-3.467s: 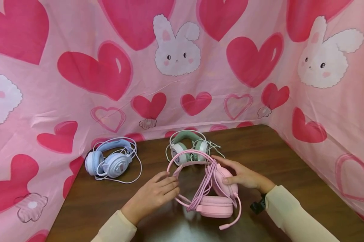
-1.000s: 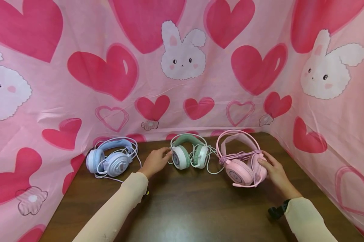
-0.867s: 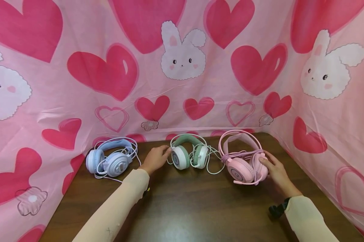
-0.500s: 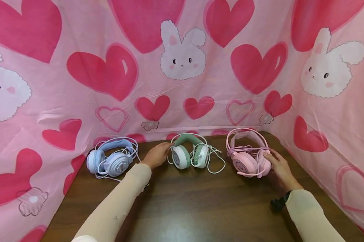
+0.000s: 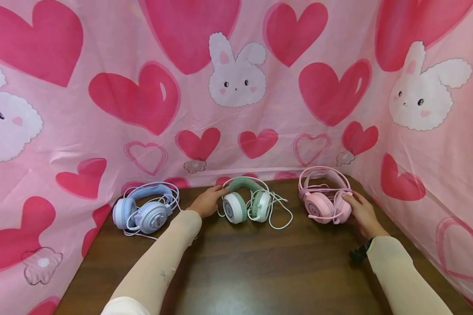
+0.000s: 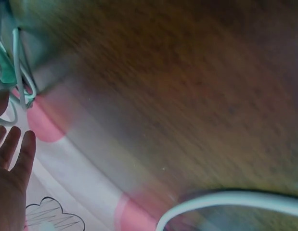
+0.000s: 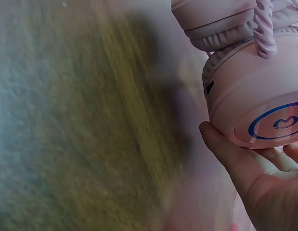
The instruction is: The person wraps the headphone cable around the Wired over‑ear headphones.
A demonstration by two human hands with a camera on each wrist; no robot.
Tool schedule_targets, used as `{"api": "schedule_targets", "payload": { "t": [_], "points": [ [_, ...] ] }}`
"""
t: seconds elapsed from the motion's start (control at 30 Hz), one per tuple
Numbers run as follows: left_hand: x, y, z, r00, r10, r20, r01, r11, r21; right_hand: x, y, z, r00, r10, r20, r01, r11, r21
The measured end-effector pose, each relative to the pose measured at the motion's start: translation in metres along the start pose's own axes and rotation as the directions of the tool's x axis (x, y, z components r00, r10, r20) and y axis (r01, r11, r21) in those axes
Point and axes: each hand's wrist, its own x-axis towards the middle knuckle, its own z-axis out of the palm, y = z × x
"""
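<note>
At the back right of the table, my right hand [image 5: 363, 214] grips the near-right ear cup of the pink headset [image 5: 317, 208], whose bundled cord crosses between headband and cups. The right wrist view has thumb and fingers around the pink ear cup [image 7: 240, 101]. My left hand [image 5: 209, 202] is beside the left side of the white and green headset [image 5: 235, 208], fingertips right at its headband. In the left wrist view, the fingers [image 6: 24, 156] are straight and spread, close to the headset's white cable [image 6: 17, 62].
A light blue headset [image 5: 151, 217] with its cord looped around it stands at the left, near my left forearm. The brown wooden table [image 5: 236, 271] ends at a pink cloth backdrop [image 5: 205, 111] printed with hearts and rabbits.
The pink headset has gone from the front middle, held in both hands, to the back right in my right hand. My left hand has moved to the green headset's side.
</note>
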Motion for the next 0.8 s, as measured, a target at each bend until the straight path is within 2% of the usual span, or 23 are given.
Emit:
{"api": "schedule_targets", "payload": {
  "t": [0.17,0.4,0.67,0.8],
  "points": [
    [0.003,-0.002,0.005,0.999,-0.019,0.043,0.019,1.000,0.004,0.007,0.003,-0.003,0.999,0.028,-0.026,-0.029,0.997,-0.071],
    [0.008,-0.005,0.006,0.999,-0.016,0.038,0.014,0.999,0.044,0.012,0.004,-0.003,0.998,0.040,-0.041,-0.044,0.992,-0.120],
    [0.016,-0.011,0.010,0.998,-0.027,0.057,0.020,0.992,0.123,0.016,0.003,-0.003,0.996,0.025,-0.091,-0.047,0.967,-0.250],
    [0.019,-0.009,0.010,0.999,0.015,0.052,-0.024,0.984,0.179,0.017,0.003,-0.004,0.997,0.018,-0.076,-0.037,0.965,-0.261]
  ]
}}
